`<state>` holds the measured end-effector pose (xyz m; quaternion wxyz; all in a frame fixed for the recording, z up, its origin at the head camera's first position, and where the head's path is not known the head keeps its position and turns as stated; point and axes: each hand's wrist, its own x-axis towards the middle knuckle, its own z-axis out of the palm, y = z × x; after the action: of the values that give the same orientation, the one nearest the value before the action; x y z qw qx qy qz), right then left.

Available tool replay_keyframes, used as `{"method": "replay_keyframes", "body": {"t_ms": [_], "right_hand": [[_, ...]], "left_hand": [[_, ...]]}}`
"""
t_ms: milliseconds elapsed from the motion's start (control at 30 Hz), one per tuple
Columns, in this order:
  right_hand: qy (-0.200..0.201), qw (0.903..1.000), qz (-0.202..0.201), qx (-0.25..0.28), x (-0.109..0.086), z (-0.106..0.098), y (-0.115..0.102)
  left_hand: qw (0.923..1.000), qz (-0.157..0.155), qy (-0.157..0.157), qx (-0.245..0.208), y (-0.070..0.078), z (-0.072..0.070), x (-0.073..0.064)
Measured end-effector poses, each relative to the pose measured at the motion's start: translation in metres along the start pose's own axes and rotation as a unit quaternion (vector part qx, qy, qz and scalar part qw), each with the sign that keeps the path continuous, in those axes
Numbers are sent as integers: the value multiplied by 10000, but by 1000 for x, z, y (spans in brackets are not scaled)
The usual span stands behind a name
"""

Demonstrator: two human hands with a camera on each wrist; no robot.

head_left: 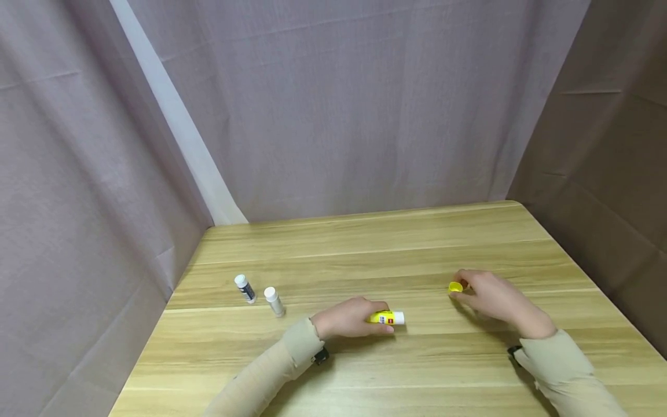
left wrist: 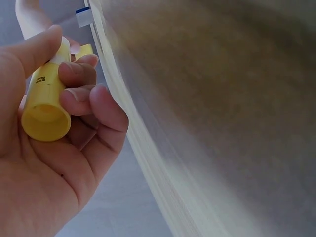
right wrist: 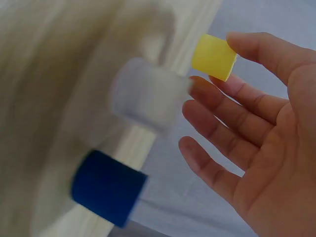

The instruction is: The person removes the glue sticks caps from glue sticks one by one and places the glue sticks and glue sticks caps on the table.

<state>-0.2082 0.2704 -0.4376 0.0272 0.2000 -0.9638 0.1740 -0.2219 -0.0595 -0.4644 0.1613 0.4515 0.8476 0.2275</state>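
Observation:
In the head view my left hand (head_left: 350, 317) grips a yellow glue stick (head_left: 383, 317) lying sideways, its white end pointing right. The left wrist view shows my thumb and curled fingers around the yellow tube (left wrist: 47, 101), with its hollow yellow end towards the camera. Off to the right, my right hand (head_left: 492, 295) pinches a small yellow cap (head_left: 455, 287) between thumb and fingertips; its round opening faces up. Close by that hand, the right wrist view has a blurred whitish, translucent cap (right wrist: 148, 96) and a blue cap (right wrist: 108, 187), both apart from the fingers.
Two upright tubes with white tops are on the wooden table (head_left: 365, 255) at the left: one with a dark blue label (head_left: 246, 289), one whitish (head_left: 274, 302). Grey curtains (head_left: 365, 116) hang behind and left; a brown one (head_left: 615, 145) hangs right.

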Motion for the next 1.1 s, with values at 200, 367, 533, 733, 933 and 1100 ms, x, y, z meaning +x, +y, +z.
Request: {"method": "replay_keyframes", "body": {"t_ms": [200,367,533,733,933,1100], "right_hand": [[-155,9999,29,-46,0,8,9],[-167,9999,33,-16,-1,11,12],[-127,9999,29,25,0,12,13],[-160,9998,13,97,0,12,14],[-172,9998,6,142,-2,12,15],[-71,9999,27,88,-2,12,16]], "left_hand": [[10000,-14,-58,-32,-1,2,0],[9999,-68,-109,-57,-2,3,-1],[9999,-68,-103,-40,-2,3,-1],[9999,-41,-109,-48,-2,2,-1],[9997,3,-155,-192,-3,4,0],[9993,-41,-59,-354,1,2,-1]]}}
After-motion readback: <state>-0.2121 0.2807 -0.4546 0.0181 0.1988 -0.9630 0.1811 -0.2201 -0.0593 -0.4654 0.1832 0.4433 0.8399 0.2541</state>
